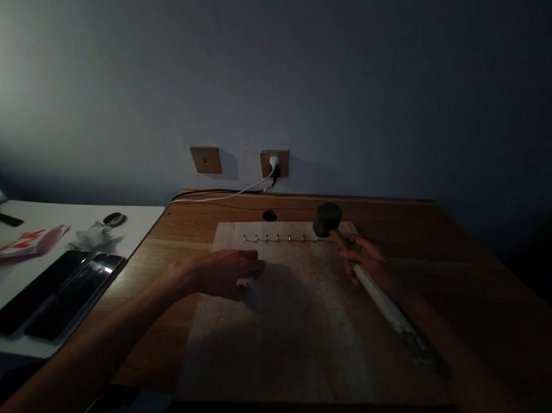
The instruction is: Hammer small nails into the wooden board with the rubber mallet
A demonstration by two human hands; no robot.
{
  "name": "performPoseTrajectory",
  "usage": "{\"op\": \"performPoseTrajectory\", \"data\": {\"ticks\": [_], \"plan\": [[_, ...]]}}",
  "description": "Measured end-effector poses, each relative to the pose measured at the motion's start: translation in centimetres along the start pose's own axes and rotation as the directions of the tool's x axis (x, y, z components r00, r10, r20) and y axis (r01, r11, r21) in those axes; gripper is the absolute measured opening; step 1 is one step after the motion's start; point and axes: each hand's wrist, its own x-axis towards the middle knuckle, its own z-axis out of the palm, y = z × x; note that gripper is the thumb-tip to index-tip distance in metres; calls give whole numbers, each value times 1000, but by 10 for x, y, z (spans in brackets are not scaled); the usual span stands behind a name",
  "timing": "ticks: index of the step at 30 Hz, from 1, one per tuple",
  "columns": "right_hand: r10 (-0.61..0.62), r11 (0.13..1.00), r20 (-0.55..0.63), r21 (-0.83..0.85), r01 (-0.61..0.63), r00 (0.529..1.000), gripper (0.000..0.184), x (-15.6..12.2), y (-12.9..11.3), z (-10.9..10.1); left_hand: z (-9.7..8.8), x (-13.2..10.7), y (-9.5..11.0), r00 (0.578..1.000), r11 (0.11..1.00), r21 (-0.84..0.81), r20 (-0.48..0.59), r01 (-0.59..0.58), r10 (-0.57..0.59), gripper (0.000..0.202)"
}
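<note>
My right hand (371, 265) is wrapped round the upper handle of a mallet (382, 300) with a dark, rounded head. Its head hovers around the right end of a row of small shiny metal pieces, perhaps nails (278, 238). They stand in a line along the far part of a pale wooden board (280, 337). My left hand (226, 274) is over the board's left side, in front of the row. Its thumb and fingers are apart, and I see nothing between them. Dim light hides whether the mallet head touches the last piece.
Under the board is a wooden desk (436, 229) against a wall. A white cable (235, 194) runs to a wall socket (275, 164). On the white table (144, 220) at left lie two dark phone-like slabs (66, 301), a red-and-white packet (33, 243) and crumpled clear plastic (96, 237).
</note>
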Motion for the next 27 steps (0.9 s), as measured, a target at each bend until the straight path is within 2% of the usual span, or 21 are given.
{"op": "performPoseTrajectory", "data": {"ticks": [6,14,18,22,27], "plan": [[-53,997,-111,56,60,992,38,4,-1,-5,7,14,6,997,997,-20,-12,-74,74,18],[-58,992,-213,96,80,975,36,15,1,-14,5,54,26,991,990,67,-37,-125,128,9],[-56,989,-235,119,86,970,35,19,6,-14,8,71,33,987,981,117,-34,-154,159,4],[-71,985,-253,137,108,965,35,21,12,-10,10,79,39,980,975,128,-55,-182,190,15],[-88,982,-253,143,127,964,36,19,16,-9,11,95,46,951,954,101,-106,-282,292,11]]}}
